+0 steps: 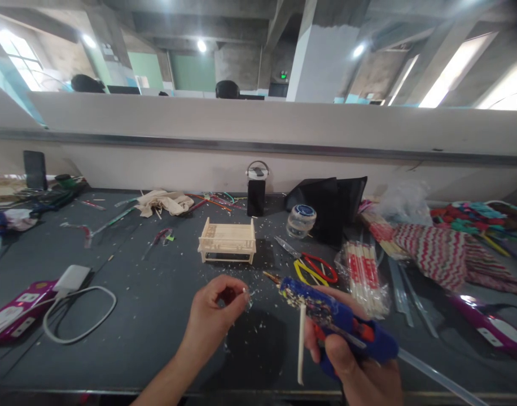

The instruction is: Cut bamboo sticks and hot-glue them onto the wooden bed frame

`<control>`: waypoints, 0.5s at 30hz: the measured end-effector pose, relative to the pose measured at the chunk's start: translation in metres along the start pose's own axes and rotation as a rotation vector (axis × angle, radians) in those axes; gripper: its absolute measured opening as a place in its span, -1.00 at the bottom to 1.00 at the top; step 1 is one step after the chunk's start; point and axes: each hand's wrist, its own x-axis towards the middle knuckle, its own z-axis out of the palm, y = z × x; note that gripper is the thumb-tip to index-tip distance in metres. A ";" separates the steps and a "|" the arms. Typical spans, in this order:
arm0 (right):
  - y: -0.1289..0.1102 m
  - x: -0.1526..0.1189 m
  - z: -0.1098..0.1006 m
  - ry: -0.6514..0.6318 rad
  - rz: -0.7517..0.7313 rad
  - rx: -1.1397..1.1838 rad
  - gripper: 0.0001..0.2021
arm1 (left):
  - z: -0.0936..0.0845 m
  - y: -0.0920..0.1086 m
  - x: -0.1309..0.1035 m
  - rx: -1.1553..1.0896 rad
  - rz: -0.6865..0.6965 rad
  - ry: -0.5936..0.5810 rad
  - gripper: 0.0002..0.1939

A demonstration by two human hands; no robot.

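Note:
My right hand [360, 366] is wrapped round a blue hot glue gun [321, 307], its nozzle pointing left and a clear glue stick [436, 372] coming out of its back. A pale wooden stick [301, 344] hangs upright beside the gun, near my right fingers; whether they grip it is hidden. My left hand [218, 307] is closed in a pinch, with a tiny white bit [244, 290] at the fingertips, too small to name. Beyond my left hand stands a small bed-like frame of wooden sticks [227, 239], upright on the dark table and touched by neither hand.
Scissors [313, 268] with red and yellow handles lie right of the frame. Around them are a lidded jar [301, 221], packed wooden sticks [363, 273] and a phone [255, 197]. Purple power strips [21, 310] lie at left and right. White scraps dot the dark table [152, 310].

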 end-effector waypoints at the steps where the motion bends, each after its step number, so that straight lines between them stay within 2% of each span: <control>1: 0.003 -0.001 0.000 -0.002 0.009 0.005 -0.57 | 0.000 0.001 0.001 0.000 -0.007 -0.001 -0.95; 7: 0.013 -0.006 -0.002 -0.004 0.145 0.061 -0.58 | -0.001 -0.001 0.006 0.020 -0.014 -0.007 -0.98; 15: 0.020 -0.009 -0.001 0.004 0.196 0.054 -0.59 | -0.006 0.005 0.011 0.119 -0.018 -0.013 -0.95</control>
